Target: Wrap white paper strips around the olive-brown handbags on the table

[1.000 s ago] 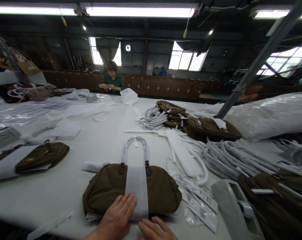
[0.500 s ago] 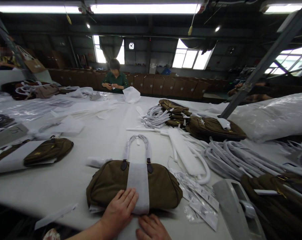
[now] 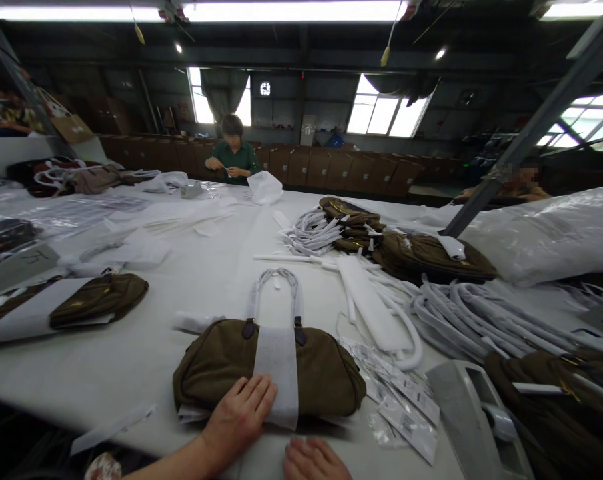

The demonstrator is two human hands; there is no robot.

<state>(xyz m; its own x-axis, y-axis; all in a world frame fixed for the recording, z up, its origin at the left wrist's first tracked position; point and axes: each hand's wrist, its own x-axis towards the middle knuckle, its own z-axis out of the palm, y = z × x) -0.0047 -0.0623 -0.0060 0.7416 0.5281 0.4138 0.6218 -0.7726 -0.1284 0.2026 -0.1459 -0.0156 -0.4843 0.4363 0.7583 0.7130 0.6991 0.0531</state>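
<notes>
The left hand (image 3: 244, 410) comes in from the lower left, forearm slanting up and inward, and lies palm down on the bag (image 3: 326, 373) and its pale strip (image 3: 276, 360). Its fingers are straight, laid side by side, pressing rather than gripping. The right hand (image 3: 316, 460) is low in the view, just below the strip and apart from the bag; its fingers sit close together, slightly bent, with nothing seen in them, and its wrist is out of view.

The bag lies on the table (image 3: 206, 287) in front of the person, its wrapped handles (image 3: 295, 293) pointing away. The table's near edge slants across the lower left, with a loose strip (image 3: 114, 430) near it. Left of the bag there is open tabletop as far as another bag (image 3: 101, 297) — though a small white roll (image 3: 194, 322) lies by the upper left corner. Room on the right is tighter — packeted tags (image 3: 406, 413) lie just beside the bag's end, then a grey dispenser (image 3: 461, 400). Beyond the handles, white tubes (image 3: 408, 340) spread to the right.
</notes>
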